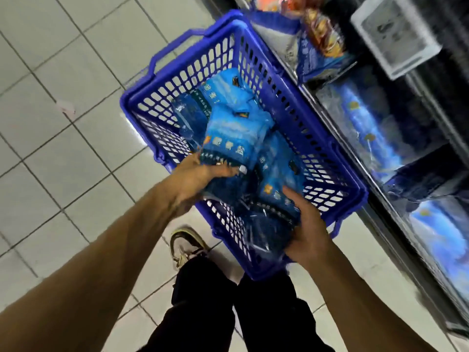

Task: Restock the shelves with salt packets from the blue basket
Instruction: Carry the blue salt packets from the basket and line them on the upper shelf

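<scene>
A blue plastic basket (299,115) stands on the tiled floor beside the shelves. Several blue salt packets (203,102) lie inside it. My left hand (195,184) grips the lower end of one salt packet (233,133), fingers curled under its edge. My right hand (309,229) holds another salt packet (274,199) at the near end of the basket, thumb on top. Both hands are inside the basket. The picture is blurred by motion.
Shelves (396,138) on the right hold rows of blue packets, with a white price tag (396,34) on the edge above. Snack bags (319,41) sit at the far end. My shoe (185,247) and dark trouser legs are below the basket.
</scene>
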